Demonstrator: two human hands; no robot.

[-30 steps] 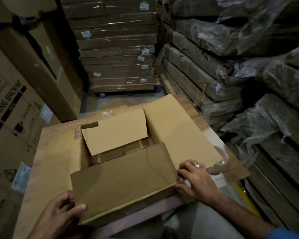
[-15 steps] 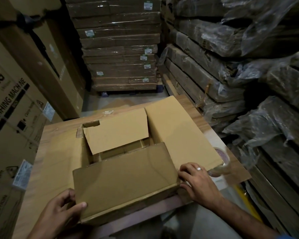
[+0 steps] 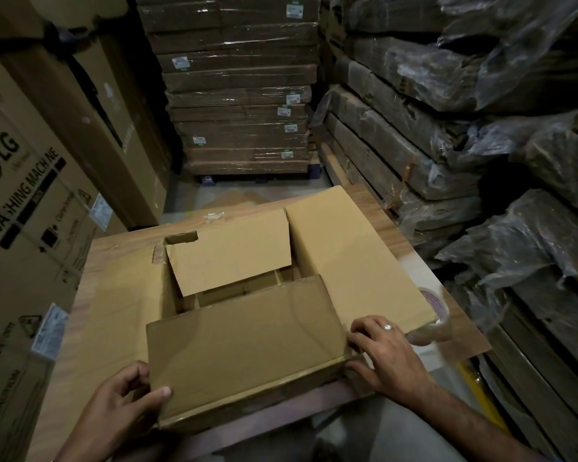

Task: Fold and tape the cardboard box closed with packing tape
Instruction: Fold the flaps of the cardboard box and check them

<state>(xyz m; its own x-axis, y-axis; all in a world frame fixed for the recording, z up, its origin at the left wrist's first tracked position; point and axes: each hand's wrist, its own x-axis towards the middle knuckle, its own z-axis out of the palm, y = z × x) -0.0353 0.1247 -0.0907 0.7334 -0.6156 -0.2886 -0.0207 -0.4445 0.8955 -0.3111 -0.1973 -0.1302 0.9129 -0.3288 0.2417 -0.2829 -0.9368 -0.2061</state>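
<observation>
Storeroom setting: a wood-grain table (image 3: 391,225) carries the cardboard box (image 3: 247,391), which sits at the table's near edge with its mouth facing up. Its long axis appears to run away from the person, from near edge to far edge. The near flap (image 3: 241,341) and far flap (image 3: 231,258) are folded inward over the mouth, with a gap between them showing the interior. The left flap (image 3: 121,311) and right flap (image 3: 357,261) lie spread outward, almost flat.

The left hand (image 3: 114,415) pinches the near flap's left corner, thumb on top and fingers curled at the edge. The right hand (image 3: 387,355), wearing a ring (image 3: 388,327), rests with spread fingers on the box's near right corner, gripping nothing. A tape roll (image 3: 436,303) lies just right of the box, partly under the right flap.

Left of the box stands a washing-machine carton (image 3: 20,201); beyond it, a stack of wrapped flat cardboard (image 3: 241,95); to its right, plastic-covered bundles (image 3: 447,135).
</observation>
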